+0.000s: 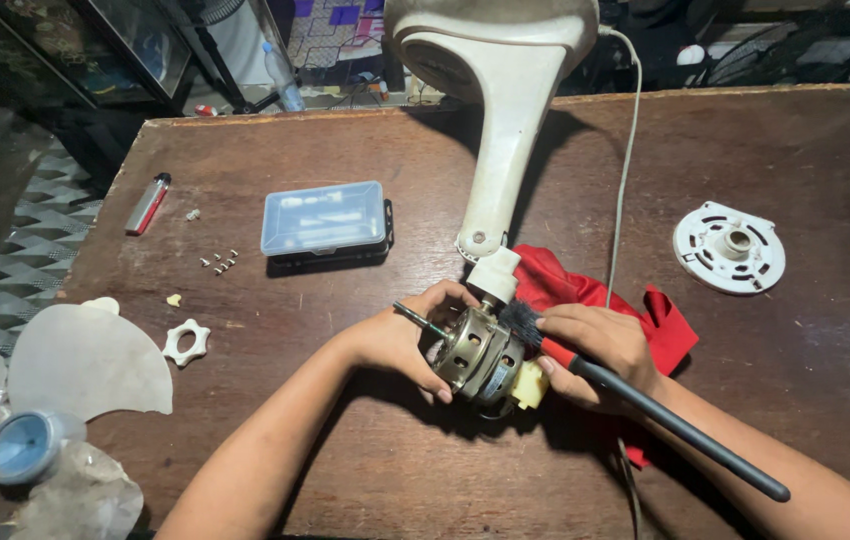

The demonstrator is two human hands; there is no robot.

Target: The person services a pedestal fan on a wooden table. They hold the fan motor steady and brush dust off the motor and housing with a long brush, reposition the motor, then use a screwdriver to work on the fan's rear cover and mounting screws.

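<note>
Scattered across brown wooden table (345, 140): lighter (147, 203) at ten o'clock, clear plastic case (324, 217) at eleven, white round plate (729, 246) at two.

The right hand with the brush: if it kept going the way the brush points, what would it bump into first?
The right hand aims its brush up and to the left, and the bristles already sit against the fan motor. So it would meet the motor first, with the left hand gripping it just beyond.

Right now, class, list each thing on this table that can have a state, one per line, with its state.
Motor: bare, uncased, gripped by left hand.
Brush: held by right hand, bristles on motor.
Plastic box: lid shut.
Lighter: lying flat, unlit.
Screws: loose.
Red cloth: crumpled under motor.
</note>
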